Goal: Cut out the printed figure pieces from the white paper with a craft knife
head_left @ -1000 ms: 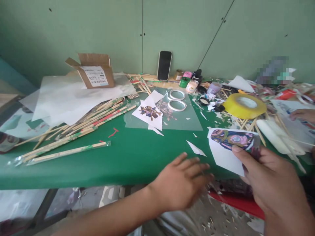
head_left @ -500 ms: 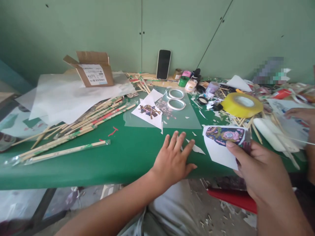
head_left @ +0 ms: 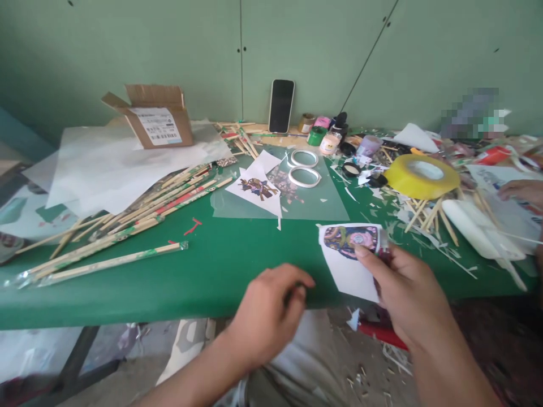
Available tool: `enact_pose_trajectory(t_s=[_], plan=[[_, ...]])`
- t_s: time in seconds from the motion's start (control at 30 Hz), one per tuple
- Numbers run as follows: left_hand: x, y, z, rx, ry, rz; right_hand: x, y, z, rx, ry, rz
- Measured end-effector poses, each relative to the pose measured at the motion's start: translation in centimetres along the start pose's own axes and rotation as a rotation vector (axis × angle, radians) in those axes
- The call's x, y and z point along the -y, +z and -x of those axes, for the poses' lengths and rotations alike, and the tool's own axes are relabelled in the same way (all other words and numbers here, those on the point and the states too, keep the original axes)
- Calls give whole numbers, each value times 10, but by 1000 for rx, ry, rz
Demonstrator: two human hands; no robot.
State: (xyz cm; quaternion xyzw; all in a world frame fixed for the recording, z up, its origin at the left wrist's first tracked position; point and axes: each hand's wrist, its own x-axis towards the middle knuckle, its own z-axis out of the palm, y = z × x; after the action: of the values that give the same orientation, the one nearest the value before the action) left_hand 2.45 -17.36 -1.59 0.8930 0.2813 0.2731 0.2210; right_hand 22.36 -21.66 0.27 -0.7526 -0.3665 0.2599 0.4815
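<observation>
Far on the green table [head_left: 220, 271], an open cardboard box [head_left: 155, 116] is sitting on white sheets of paper [head_left: 110, 167]; its flaps are standing up and what is inside is not showing. Right of a phone [head_left: 281, 105] leaning against the wall, a cluster of small jars [head_left: 322, 138] is standing, their contents too small to tell.

The right hand [head_left: 407, 294] is gripping a printed paper cutout [head_left: 351, 257] at the near edge of the table, thumb lying across the picture's right end and fingers behind the sheet. The cutout is being held just above the table edge, right of centre. Its dark, colourful picture is running left to right along the top of the sheet, and the white remainder is tapering to a point aimed near and to the right, under the hand.

The left hand [head_left: 269, 314] is curling loosely at the table's near edge, just left of the cutout and apart from it; whether it is pinching anything I cannot tell.

Further off, a yellow tape roll [head_left: 421, 179] is lying flat at the right, two white rings [head_left: 304, 168] are resting on a clear sheet, and wrapped bamboo sticks [head_left: 127, 232] are lying spread at the left. Another person's hand [head_left: 520, 192] is showing at the far right edge.
</observation>
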Motion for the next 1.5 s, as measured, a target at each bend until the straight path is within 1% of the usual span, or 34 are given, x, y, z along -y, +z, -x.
enact_pose_trajectory(t_s=[0.07, 0.1, 0.17, 0.2, 0.23, 0.3, 0.37, 0.43, 0.53, 0.67, 0.73, 0.8, 0.87, 0.97, 1.07, 1.17, 1.23, 1.33, 1.37, 1.43, 1.5], plan=[[9, -18, -3, -87, -130, -17, 2, 15, 1, 122, 44, -60], [14, -25, -5, -127, -167, -39, 4, 23, 1, 195, 63, -81], [23, -34, -6, -184, -189, -109, 9, 40, 2, 327, 10, -7], [27, -36, -5, -177, -168, -145, 12, 48, 2, 387, -30, 53], [32, -37, -3, -144, -131, -175, 15, 55, 2, 436, -69, 114], [39, -38, 3, -31, -38, -215, 18, 64, 0, 474, -126, 222], [45, -37, 11, 61, 21, -245, 20, 65, -4, 423, -149, 301], [48, -36, 17, 98, 32, -276, 19, 61, -10, 343, -175, 379], [49, -37, 19, 100, 31, -306, 16, 50, -19, 238, -222, 461], [50, -40, 16, 62, 50, -327, 17, 38, -34, 84, -289, 554], [52, -40, 14, 39, 43, -364, 18, 32, -48, 55, -315, 597], [57, -40, 12, 10, 24, -420, 20, 24, -68, 41, -326, 636], [61, -39, 9, -7, 5, -463, 23, 12, -93, 27, -324, 671], [65, -39, 3, 6, -12, -486, 30, -7, -125, 17, -334, 697], [65, -40, 0, 19, -21, -484, 32, -19, -138, 50, -357, 694], [64, -40, -1, 26, -42, -475, 27, -15, -128, 129, -374, 680], [65, -40, -2, 31, -72, -466, 21, -2, -113, 171, -386, 679], [67, -40, -8, 28, -103, -461, 12, 24, -85, 216, -414, 688], [67, -40, -11, 23, -107, -462, 10, 33, -76, 217, -428, 697], [68, -41, -15, 13, -112, -462, 6, 47, -61, 177, -450, 721], [67, -42, -18, 3, -106, -462, 3, 55, -51, 128, -467, 742]])
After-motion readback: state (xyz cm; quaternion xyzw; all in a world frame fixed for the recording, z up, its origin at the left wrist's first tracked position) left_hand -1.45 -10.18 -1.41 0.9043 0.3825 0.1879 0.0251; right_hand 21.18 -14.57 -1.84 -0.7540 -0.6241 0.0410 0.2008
